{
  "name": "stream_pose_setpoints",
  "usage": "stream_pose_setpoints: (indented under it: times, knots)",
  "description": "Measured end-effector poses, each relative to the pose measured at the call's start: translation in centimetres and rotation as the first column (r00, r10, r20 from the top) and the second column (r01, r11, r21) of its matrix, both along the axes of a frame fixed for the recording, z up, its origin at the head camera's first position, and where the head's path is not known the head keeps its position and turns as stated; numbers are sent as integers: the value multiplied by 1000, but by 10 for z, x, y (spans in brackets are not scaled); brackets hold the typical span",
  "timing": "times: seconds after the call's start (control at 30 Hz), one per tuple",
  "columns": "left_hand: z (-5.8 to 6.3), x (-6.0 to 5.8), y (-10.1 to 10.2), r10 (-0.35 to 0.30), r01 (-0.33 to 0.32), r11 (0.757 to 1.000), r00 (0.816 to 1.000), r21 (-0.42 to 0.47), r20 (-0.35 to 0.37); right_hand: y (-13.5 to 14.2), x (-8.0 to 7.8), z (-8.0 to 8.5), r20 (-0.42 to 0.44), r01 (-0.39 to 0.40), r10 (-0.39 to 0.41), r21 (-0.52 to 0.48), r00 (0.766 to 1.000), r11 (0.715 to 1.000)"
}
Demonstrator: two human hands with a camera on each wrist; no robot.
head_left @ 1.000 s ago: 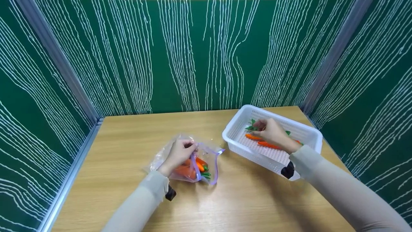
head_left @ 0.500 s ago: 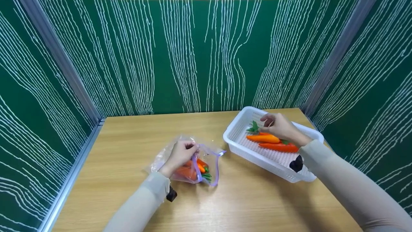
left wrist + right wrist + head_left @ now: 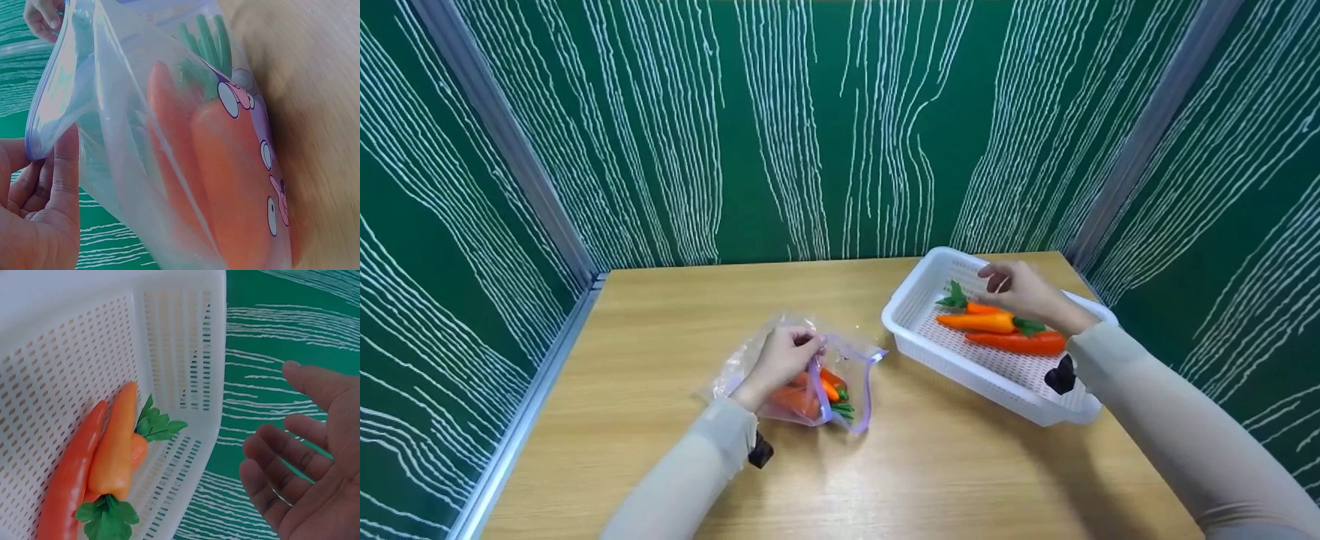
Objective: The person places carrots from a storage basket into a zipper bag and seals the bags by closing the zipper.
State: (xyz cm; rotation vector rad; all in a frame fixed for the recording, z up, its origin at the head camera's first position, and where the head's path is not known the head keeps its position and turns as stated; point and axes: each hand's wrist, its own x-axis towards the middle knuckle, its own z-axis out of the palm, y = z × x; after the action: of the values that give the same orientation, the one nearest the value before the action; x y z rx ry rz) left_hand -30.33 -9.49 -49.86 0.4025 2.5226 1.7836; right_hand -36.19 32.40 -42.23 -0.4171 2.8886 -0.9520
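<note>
My left hand [image 3: 782, 358] pinches the purple-edged rim of a clear zip bag [image 3: 126, 163] between thumb and fingers. Through the bag's film show a thick orange carrot [image 3: 230, 174] with green stems and a slimmer reddish one beside it. My right hand [image 3: 306, 455] hovers over the white basket [image 3: 960, 375], fingers loosely bent and thumb apart, with nothing between them. Below it in the basket lie an orange carrot [image 3: 112, 450] with leafy top, a long red chili pepper [image 3: 70, 478], and another carrot [image 3: 981, 308], partly hidden, its leaves pointing the opposite way.
Both the bag and the basket are on a wooden table [image 3: 652, 450]; the basket is at the back right, the bag left of it. The basket's raised perforated walls surround its vegetables. Green panels [image 3: 660, 135] with white wavy lines enclose the back and sides.
My right hand has drawn back from the carrots, upward and to the right, uncovering more of them and the chili pepper. My left hand keeps its pinch on the bag, hardly moving.
</note>
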Motion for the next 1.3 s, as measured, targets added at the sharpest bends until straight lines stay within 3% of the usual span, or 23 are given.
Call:
stream_pose_setpoints:
  times: [0.27, 0.8, 1.1, 1.3]
  knots:
    - [5, 1, 0, 13, -13, 1000, 1000, -20, 2, 14, -11, -14, 37, 7, -8, 27, 999, 1000]
    - [2, 0, -3, 4, -4, 1000, 999, 2, 32, 27, -23, -49, 128, 25, -29, 29, 991, 999]
    - [3, 2, -3, 4, -3, 1000, 1000, -26, 27, 32, -31, -63, 134, -16, 9, 53, 991, 998]
    - [5, 2, -2, 3, -2, 1000, 999, -21, 50, 35, -35, -69, 233, 4, -19, 63, 972, 998]
